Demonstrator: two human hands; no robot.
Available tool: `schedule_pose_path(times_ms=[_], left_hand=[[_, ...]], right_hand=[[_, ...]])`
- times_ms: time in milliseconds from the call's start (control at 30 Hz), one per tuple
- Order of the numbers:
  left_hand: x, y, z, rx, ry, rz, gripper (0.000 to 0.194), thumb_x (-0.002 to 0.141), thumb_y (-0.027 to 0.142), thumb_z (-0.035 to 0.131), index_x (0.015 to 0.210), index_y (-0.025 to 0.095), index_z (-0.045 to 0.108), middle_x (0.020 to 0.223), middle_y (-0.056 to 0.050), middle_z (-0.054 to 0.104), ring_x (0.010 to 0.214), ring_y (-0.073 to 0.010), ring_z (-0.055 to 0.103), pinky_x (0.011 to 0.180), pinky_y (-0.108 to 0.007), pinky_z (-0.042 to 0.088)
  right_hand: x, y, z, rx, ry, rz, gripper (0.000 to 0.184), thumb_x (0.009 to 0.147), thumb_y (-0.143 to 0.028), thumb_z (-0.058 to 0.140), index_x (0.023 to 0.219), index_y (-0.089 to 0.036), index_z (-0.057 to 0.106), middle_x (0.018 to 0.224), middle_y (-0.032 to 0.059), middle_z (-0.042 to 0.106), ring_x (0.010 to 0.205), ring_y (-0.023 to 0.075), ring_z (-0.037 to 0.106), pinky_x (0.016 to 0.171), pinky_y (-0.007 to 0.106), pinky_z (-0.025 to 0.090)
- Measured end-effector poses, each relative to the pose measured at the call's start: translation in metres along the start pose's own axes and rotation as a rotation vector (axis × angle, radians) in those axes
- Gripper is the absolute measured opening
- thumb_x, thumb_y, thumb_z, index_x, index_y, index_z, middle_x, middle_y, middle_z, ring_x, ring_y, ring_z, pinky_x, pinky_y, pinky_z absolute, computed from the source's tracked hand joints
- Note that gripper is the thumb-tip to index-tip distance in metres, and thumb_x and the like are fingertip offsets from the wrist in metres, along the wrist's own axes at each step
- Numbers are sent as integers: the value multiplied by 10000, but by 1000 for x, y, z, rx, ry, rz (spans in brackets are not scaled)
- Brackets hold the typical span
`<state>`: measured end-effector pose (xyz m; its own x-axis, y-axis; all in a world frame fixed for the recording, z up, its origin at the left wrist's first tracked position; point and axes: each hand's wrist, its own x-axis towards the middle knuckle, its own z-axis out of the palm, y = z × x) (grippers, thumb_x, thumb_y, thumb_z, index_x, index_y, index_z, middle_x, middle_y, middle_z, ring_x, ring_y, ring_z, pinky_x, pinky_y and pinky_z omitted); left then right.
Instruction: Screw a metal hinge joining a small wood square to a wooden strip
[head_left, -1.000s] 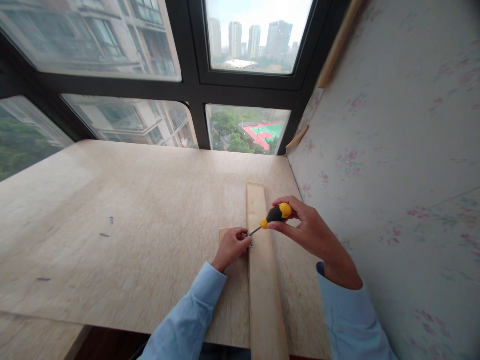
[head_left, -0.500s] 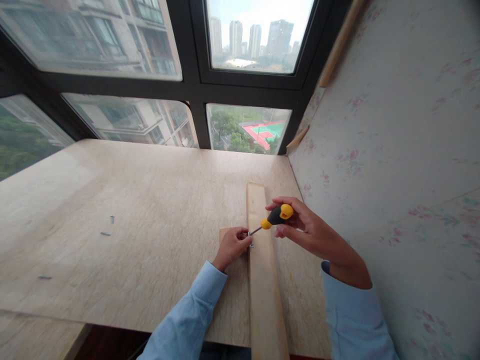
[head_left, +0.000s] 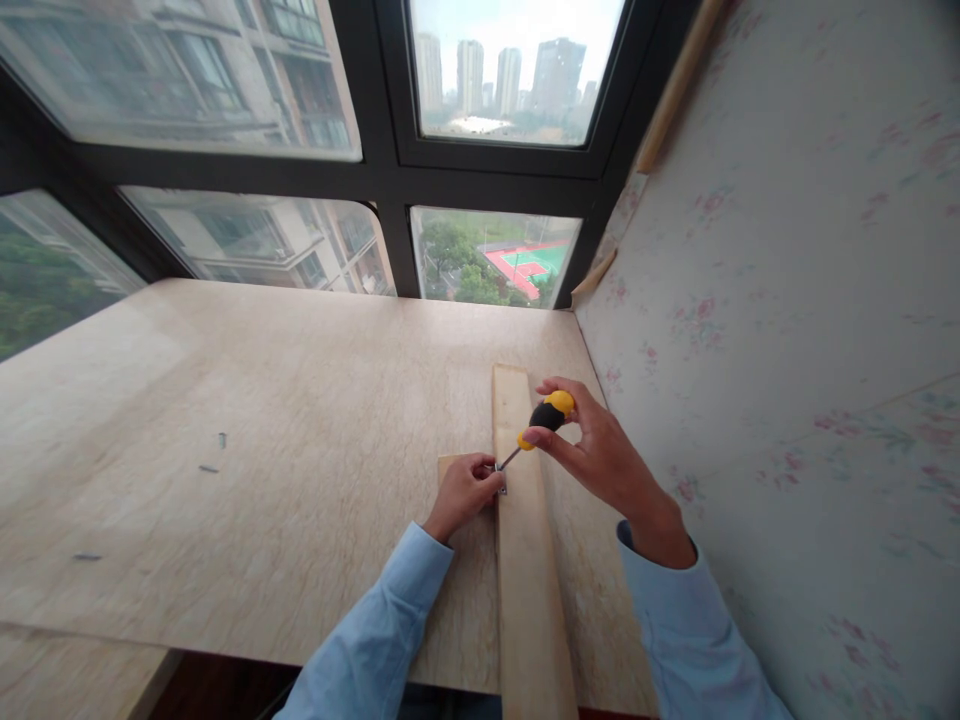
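A long pale wooden plank (head_left: 525, 560) lies on the marble-patterned table (head_left: 262, 450), running away from me near the right wall. A shorter wood piece (head_left: 448, 464) butts against its left side. My left hand (head_left: 463, 492) is closed, pinching a small metal bracket (head_left: 501, 478) at the joint of the two pieces. My right hand (head_left: 592, 450) grips the yellow-and-black handle of a screwdriver (head_left: 541, 422). Its shaft slants down and left, and the tip meets the bracket.
Several small loose screws (head_left: 211, 455) lie on the table to the left. A wallpapered wall (head_left: 787, 300) stands close on the right. Dark-framed windows (head_left: 390, 190) run along the table's far edge.
My right hand has turned on the screwdriver handle and shifted slightly up and left. The left hand and the wood pieces have stayed put.
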<state>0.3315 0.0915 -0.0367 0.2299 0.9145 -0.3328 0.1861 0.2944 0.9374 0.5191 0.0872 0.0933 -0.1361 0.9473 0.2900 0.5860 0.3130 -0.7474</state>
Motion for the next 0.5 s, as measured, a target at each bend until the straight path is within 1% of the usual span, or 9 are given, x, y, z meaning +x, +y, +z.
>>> schedule_pose_path(times_ms=[33, 100, 167, 233, 300, 367, 433, 467, 500], left_hand=[[0, 0, 0, 3, -4, -1, 278, 731, 236, 630, 966, 95, 673, 759, -50, 673, 651, -153, 625, 539, -235, 516], [0, 0, 0, 16, 3, 0, 286, 736, 243, 628, 975, 92, 670, 767, -53, 676, 655, -155, 626, 542, -239, 517], [0, 0, 1, 24, 12, 5, 296, 737, 248, 628, 986, 92, 668, 770, -51, 673, 662, -158, 628, 545, -243, 522], [0, 0, 1, 23, 15, 10, 295, 736, 253, 629, 981, 93, 667, 760, -45, 664, 662, -159, 628, 547, -246, 525], [0, 0, 0, 19, 6, 15, 285, 736, 252, 625, 968, 92, 668, 748, -41, 658, 650, -154, 621, 544, -243, 523], [0, 0, 0, 20, -5, 19, 277, 735, 244, 618, 959, 90, 671, 744, -44, 659, 641, -148, 614, 539, -235, 514], [0, 0, 0, 21, -11, 20, 279, 732, 239, 615, 961, 90, 676, 753, -50, 667, 644, -147, 616, 534, -225, 506], [0, 0, 0, 19, -8, 18, 286, 729, 238, 620, 967, 92, 678, 756, -51, 670, 649, -148, 620, 533, -222, 504], [1, 0, 0, 15, -2, 14, 293, 725, 239, 626, 974, 93, 679, 758, -51, 671, 654, -150, 624, 533, -221, 505]], right_hand=[[-2, 2, -1, 86, -38, -23, 602, 887, -515, 649, 1368, -230, 427, 1390, 150, 565, 1244, 278, 592, 1021, 450, 507], [-5, 6, -5, 258, -168, -56, 633, 937, -398, 603, 1473, -272, 292, 1519, 151, 440, 1398, 256, 463, 1128, 488, 423], [-8, 7, -10, 399, -285, -74, 636, 967, -318, 549, 1508, -313, 214, 1557, 139, 387, 1420, 231, 438, 1130, 483, 427], [-8, 6, -13, 440, -328, -77, 630, 971, -301, 548, 1510, -322, 223, 1518, 128, 444, 1371, 218, 501, 1098, 457, 469], [-6, 2, -14, 361, -290, -79, 584, 953, -340, 594, 1472, -289, 330, 1374, 112, 584, 1239, 213, 612, 1042, 421, 519], [-2, -1, -12, 188, -192, -81, 505, 891, -426, 682, 1327, -245, 504, 1161, 85, 685, 1050, 215, 685, 927, 371, 572], [1, -3, -9, 4, -83, -59, 446, 812, -512, 743, 1111, -214, 600, 971, 61, 702, 832, 203, 686, 766, 332, 584], [1, -2, -8, -67, -42, -33, 448, 788, -544, 753, 1038, -205, 603, 909, 54, 692, 748, 193, 665, 704, 323, 572], [2, -1, -7, -108, -18, -1, 464, 780, -567, 749, 1018, -199, 595, 881, 51, 683, 694, 184, 646, 670, 323, 561]])
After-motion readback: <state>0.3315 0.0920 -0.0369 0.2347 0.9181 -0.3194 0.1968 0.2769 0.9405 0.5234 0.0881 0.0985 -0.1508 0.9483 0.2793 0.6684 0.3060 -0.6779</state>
